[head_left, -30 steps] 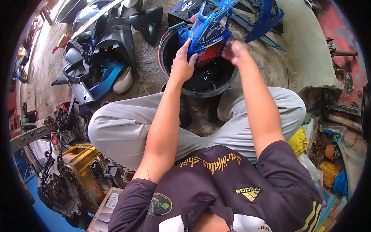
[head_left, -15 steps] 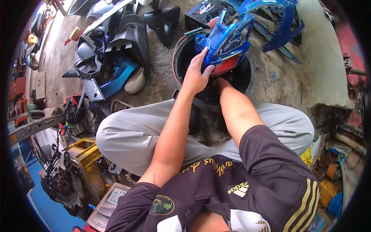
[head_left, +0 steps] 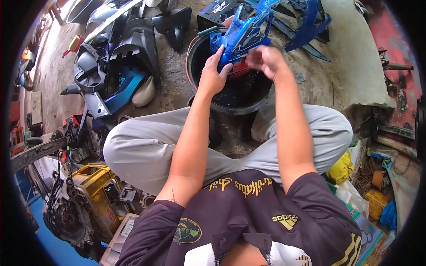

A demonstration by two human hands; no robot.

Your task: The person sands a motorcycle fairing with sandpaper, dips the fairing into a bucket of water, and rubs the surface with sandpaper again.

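My left hand (head_left: 214, 74) grips the lower left edge of a glossy blue motorcycle fairing panel (head_left: 248, 33). The panel is tilted over a black bucket (head_left: 230, 107) with dark, wet contents. Below the panel, a red piece (head_left: 239, 68) shows inside the bucket; whether it belongs to the panel I cannot tell. My right hand (head_left: 268, 62) is above the bucket's right side, by the panel's lower right edge. Its fingers look bent but are smeared by motion, so contact or a hold on anything is unclear.
More blue fairing parts (head_left: 308, 31) lie beyond the bucket, near a black box (head_left: 217, 13). At left are dark and grey motorcycle panels (head_left: 135, 53) and a headlight unit (head_left: 91, 62). A yellow crate (head_left: 95, 186) and an engine (head_left: 71, 217) stand at lower left.
My right hand has come up out of the bucket to the panel's lower right edge. The left hand keeps its hold on the panel. The whole view has shifted slightly.
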